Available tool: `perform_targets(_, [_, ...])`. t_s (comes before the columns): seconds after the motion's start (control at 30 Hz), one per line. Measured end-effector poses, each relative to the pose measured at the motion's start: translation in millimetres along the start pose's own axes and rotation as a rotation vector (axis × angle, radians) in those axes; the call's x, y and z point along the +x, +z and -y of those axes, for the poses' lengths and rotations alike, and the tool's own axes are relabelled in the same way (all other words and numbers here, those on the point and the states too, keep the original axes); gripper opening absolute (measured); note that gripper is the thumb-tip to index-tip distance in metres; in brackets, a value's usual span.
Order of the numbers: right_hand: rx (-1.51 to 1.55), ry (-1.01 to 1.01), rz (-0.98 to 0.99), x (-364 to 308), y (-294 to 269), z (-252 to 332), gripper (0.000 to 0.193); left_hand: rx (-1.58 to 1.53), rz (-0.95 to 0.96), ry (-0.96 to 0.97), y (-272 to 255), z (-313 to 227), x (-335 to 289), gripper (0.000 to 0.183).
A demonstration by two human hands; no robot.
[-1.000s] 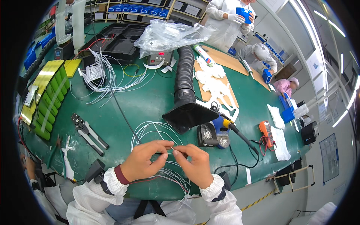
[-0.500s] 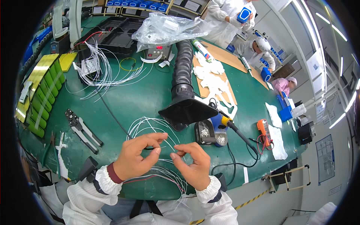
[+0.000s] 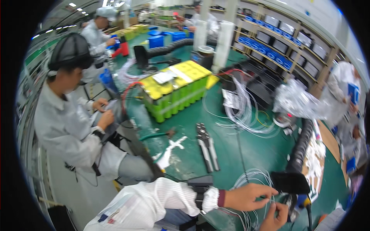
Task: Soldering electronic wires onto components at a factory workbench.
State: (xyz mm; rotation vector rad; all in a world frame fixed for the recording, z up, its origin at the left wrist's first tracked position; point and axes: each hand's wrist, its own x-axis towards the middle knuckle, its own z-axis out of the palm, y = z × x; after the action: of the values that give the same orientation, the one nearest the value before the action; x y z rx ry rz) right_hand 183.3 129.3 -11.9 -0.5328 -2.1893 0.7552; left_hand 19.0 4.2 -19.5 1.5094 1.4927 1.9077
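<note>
My left hand (image 3: 248,197) reaches over the bench's right front, thumb and fingers curled together at a thin white wire (image 3: 273,199). Just below it, my right hand (image 3: 275,217) is partly cut off by the lower edge; its thumb and bent finger pinch at the same wire, though blur softens the fingertips. A loose coil of white wires (image 3: 252,173) lies behind and under my hands. Next to them on the right is the black hood (image 3: 289,183) of a fume extraction hose. A wire stripper (image 3: 207,148) with grey handles lies to the left on the green bench.
A green-and-yellow battery pack (image 3: 175,90) stands on the bench, with a white wire bundle (image 3: 241,104) to its right. Green-handled pliers (image 3: 158,134) lie near the left edge. A seated co-worker (image 3: 73,115) is close on the left. The ribbed hose (image 3: 302,144) rises at right.
My view has swung left, so the bench, hose and my hands sit farther right. The battery pack and seated co-worker have come into full view. Both hands remain close together at the wire.
</note>
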Motion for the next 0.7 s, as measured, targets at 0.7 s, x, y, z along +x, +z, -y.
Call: perform_targets(0.7, [0.926,0.666,-0.456,-19,-103,-63,0.053,-0.027,0.172,0.029,-11,-9,2,0.004])
